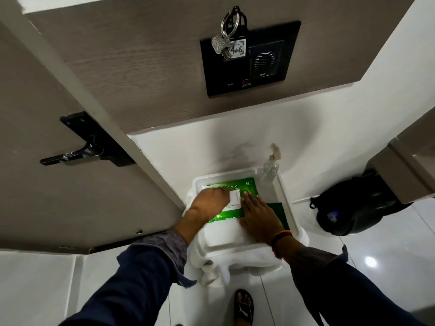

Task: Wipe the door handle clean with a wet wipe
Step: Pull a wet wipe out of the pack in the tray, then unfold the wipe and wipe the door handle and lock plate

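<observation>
A green pack of wet wipes point(247, 188) lies in a white plastic tray point(286, 203) on a white stool. My left hand point(209, 203) pinches the white flap or wipe point(235, 198) at the pack's opening. My right hand point(259, 215) presses flat on the pack, fingers spread. The dark metal door handle point(73, 156) sits on its black plate on the grey door, far to the left and above the tray, untouched.
A clear pump bottle point(270, 168) stands in the tray's back right corner. A black backpack point(348, 208) rests on the floor at right. A key on a ring point(223, 45) hangs from a black wall panel above. My sandalled foot point(243, 307) is below the stool.
</observation>
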